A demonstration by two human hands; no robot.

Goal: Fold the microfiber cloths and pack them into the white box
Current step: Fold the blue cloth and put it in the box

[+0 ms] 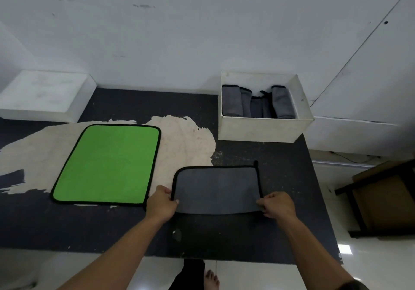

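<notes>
A grey microfiber cloth (pixel 216 188) with black trim lies folded on the dark table in front of me. My left hand (pixel 161 203) pinches its near left corner. My right hand (pixel 277 204) pinches its near right corner. To the left, a green cloth (pixel 107 165) with black trim lies flat and unfolded. The white box (pixel 260 128) stands at the back right and holds several rolled grey cloths (pixel 258 103) side by side.
A white lid or shallow box (pixel 45 94) sits upside down at the back left against the wall. The table (pixel 112 229) has a worn pale patch under the green cloth. A brown stool (pixel 386 200) stands on the floor at right.
</notes>
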